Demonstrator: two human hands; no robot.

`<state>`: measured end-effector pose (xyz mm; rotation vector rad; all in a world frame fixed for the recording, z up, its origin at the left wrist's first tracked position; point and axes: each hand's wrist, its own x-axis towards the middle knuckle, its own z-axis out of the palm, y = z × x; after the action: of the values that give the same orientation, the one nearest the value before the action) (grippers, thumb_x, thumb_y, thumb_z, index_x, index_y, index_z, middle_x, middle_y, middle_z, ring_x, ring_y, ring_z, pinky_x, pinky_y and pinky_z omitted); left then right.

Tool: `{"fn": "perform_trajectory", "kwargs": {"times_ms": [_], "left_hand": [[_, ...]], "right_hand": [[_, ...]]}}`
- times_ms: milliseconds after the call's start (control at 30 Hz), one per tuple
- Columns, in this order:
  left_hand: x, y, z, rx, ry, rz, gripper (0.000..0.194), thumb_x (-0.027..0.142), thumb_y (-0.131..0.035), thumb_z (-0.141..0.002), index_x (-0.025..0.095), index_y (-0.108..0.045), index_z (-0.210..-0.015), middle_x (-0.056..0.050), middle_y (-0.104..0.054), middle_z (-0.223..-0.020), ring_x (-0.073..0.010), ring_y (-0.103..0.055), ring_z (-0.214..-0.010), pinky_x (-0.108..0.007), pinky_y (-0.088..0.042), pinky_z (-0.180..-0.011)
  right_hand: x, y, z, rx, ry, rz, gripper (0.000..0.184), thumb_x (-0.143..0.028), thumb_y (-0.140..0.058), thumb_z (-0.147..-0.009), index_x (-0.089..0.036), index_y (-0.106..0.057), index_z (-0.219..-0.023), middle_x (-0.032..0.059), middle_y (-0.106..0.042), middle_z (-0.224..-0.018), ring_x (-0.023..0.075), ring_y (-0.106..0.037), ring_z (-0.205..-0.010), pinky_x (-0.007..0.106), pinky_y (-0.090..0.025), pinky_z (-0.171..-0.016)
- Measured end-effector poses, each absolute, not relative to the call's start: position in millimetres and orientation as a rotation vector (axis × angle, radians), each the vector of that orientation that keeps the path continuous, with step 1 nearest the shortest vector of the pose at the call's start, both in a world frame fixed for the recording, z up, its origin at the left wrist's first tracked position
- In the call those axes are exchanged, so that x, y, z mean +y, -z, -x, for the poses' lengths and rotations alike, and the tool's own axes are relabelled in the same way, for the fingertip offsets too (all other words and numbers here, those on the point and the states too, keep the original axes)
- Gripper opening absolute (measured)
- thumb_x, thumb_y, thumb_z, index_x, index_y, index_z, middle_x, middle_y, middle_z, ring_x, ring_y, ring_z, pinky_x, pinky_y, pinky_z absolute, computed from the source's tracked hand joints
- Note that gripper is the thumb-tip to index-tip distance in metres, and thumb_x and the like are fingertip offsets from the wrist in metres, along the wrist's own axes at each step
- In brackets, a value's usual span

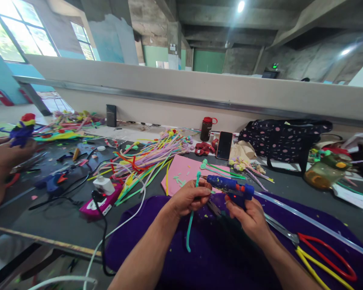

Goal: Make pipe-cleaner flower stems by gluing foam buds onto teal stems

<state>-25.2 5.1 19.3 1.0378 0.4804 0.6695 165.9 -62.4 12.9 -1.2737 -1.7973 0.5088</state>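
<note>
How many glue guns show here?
2. The first glue gun is in the wearer's right grip; a second glue gun lies on the dark table at left, near the magenta power strip. Others may be hidden among clutter.

Your left hand (191,198) sits just left of the gun (230,184), near its tip, thumb and forefinger pinched together. Your right hand (250,220) curls round its handle. Both bare forearms (147,245) slant in from its near side.
</note>
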Motion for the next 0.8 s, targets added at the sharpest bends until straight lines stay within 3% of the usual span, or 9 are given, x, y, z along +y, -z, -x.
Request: {"fn": "perform_trajectory", "kwargs": {"times_ms": [367, 800], "left_hand": [[3.3, -21.5, 24.2, 0.531, -0.659, -1.052, 0.017, 0.025, -0.060, -0.067, 0.014, -0.048, -0.063, 0.006, -0.046, -0.045, 0.0008, -0.023, -0.027, -0.013, -0.008, -0.028], [4.5, -20.8, 24.3, 0.506, -0.661, -1.043, 0.016, 0.023, -0.059, -0.068, 0.013, -0.048, -0.063, 0.006, -0.047, -0.045, 0.0008, -0.023, -0.026, -0.013, -0.010, -0.027]], "right_hand": [[-62.5, -11.9, -166.4, -1.764, -0.519, 1.267, 0.021, -0.033, -0.050, -0.083, -0.017, -0.061, -0.074, 0.0013, -0.061, -0.070, 0.0148, -0.054, -0.064, 0.024, -0.039, -0.061], [-61.2, -14.6, -165.4, -1.788, -0.491, 1.268, 0.024, -0.031, -0.050, -0.083, -0.017, -0.060, -0.066, 0.0009, -0.061, -0.069, 0.0138, -0.053, -0.062, 0.023, -0.038, -0.060]]}}
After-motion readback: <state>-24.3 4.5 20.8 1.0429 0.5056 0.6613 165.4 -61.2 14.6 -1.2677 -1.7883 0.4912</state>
